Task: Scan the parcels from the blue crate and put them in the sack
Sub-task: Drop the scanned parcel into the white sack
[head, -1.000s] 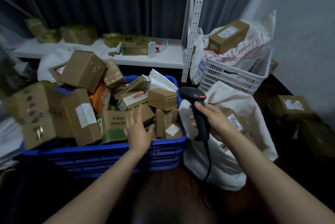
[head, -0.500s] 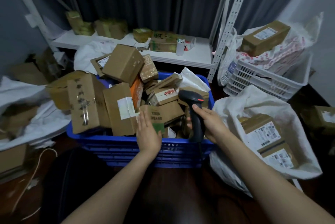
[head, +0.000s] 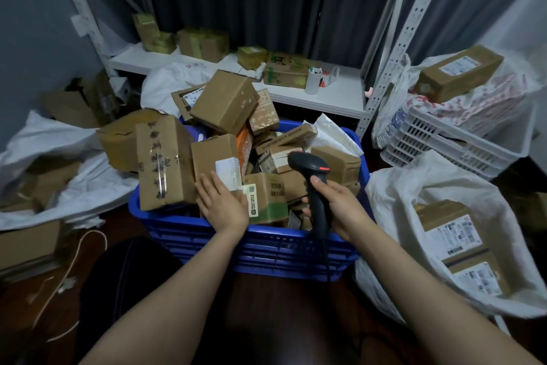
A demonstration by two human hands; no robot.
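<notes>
1. Blue plastic crate (head: 325, 242): seen at centre, heaped above its rim with brown cardboard parcels (head: 225, 101) that tilt and lean on one another. A white plastic mailer (head: 331, 135) lies at its far right corner. Most of the task is judged still to be done.
2. White woven sack (head: 414, 187): set just beside the crate on the right, its mouth open. Two labelled cardboard boxes (head: 450, 231) are seen inside, labels upward.
3. White lattice basket (head: 444, 142): placed behind the sack. Printed plastic bags (head: 473, 110) are held in it, topped by a long brown carton (head: 458, 71).
4. Upright brown parcel with a white label (head: 210, 157): stood near the crate's front edge, between a taller taped box (head: 159, 163) and a green-and-brown box (head: 266, 199). It is judged the next to be scanned. It should be gripped across its sides and lifted straight out, so that leaning neighbours are not toppled. Its label should then be turned squarely toward the scanner.
5. Black handheld barcode scanner (head: 309, 165): clamped by its handle in the right hand (head: 343, 208), its head raised over the crate and aimed forward.
6. Left hand (head: 222, 205): fingers straight and together, laid flat against the lower front of the labelled parcel. Nothing is grasped yet. The two hands are held apart.
</notes>
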